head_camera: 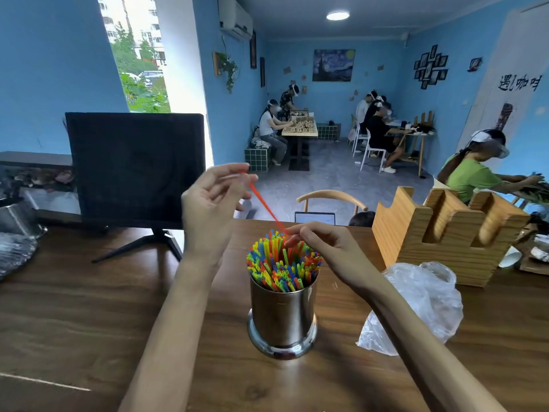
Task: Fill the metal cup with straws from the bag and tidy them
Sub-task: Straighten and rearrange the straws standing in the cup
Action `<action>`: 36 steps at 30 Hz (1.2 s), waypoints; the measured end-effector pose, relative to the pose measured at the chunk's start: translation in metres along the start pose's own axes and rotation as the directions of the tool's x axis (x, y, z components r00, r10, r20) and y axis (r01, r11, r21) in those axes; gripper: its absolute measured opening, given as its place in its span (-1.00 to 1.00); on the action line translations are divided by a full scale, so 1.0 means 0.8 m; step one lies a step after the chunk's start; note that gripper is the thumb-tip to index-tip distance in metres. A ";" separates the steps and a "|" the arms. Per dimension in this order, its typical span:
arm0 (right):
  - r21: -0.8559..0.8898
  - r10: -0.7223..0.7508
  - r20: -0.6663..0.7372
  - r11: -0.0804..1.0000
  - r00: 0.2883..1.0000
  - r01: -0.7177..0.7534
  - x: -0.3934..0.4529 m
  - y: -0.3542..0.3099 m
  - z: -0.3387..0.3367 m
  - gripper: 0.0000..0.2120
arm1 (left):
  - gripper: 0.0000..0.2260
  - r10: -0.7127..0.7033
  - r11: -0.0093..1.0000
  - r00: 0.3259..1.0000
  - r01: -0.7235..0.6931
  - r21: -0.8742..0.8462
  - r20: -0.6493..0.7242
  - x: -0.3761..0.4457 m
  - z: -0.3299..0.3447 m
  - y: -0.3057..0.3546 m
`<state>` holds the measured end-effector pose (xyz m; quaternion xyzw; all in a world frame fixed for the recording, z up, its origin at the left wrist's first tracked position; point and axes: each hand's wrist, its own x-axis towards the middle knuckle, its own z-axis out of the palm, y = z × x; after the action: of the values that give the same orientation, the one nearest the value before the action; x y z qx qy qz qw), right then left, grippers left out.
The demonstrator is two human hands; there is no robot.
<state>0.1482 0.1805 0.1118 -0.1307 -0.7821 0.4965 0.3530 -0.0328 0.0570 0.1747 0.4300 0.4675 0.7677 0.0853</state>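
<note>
A shiny metal cup (282, 316) stands on the wooden table (89, 307), packed with upright coloured straws (283, 263). One red straw (264, 205) slants up out of the bundle. My left hand (214, 200) pinches its upper end above and left of the cup. My right hand (323, 245) pinches the same straw low down, right at the top of the bundle. A crumpled clear plastic bag (421, 304) lies on the table to the right of the cup.
A dark monitor (135, 168) on a stand sits at the back left. A notched wooden holder (445, 233) stands at the back right, behind the bag. A metal container (15, 215) and plastic wrap lie at the far left. A chair back shows beyond the table.
</note>
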 end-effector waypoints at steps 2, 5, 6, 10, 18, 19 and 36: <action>0.033 -0.027 -0.034 0.999 0.999 0.028 0.000 -0.002 -0.005 -0.81 | -0.89 -0.015 0.999 0.997 0.011 -0.048 -0.077 0.010 -0.009 -0.003; 0.146 -0.027 -0.132 0.988 0.991 0.047 0.002 -0.011 -0.016 -0.81 | -0.89 -0.032 0.999 0.992 0.027 -0.043 -0.120 0.010 -0.025 -0.014; 0.245 0.005 -0.182 0.969 0.983 0.040 0.004 -0.016 -0.020 -0.84 | -0.90 -0.037 0.999 0.994 0.036 -0.012 -0.108 0.006 -0.030 -0.019; 0.568 0.119 -0.338 0.817 0.934 0.102 0.021 -0.042 -0.037 -0.87 | -0.93 -0.131 0.980 0.985 0.111 0.163 0.116 -0.013 -0.041 -0.039; 0.120 -0.090 -0.396 0.982 0.914 0.149 0.051 -0.056 -0.018 -0.82 | -0.93 -0.262 0.763 0.848 -0.110 0.637 0.460 -0.041 -0.020 -0.058; 0.094 -0.102 -0.398 0.984 0.912 0.151 0.052 -0.052 -0.014 -0.80 | -0.93 -0.226 0.733 0.864 -0.154 0.663 0.451 -0.044 -0.019 -0.057; -0.507 -0.132 -0.044 0.857 0.990 0.091 0.032 0.019 0.022 -0.97 | -0.69 -0.144 0.734 0.797 -0.312 0.604 0.587 -0.069 -0.009 -0.055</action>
<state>0.1158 0.1897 0.1051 -0.1919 -0.8765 0.2484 0.3649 -0.0164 0.0471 0.1066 0.6719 0.6398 0.3720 0.0296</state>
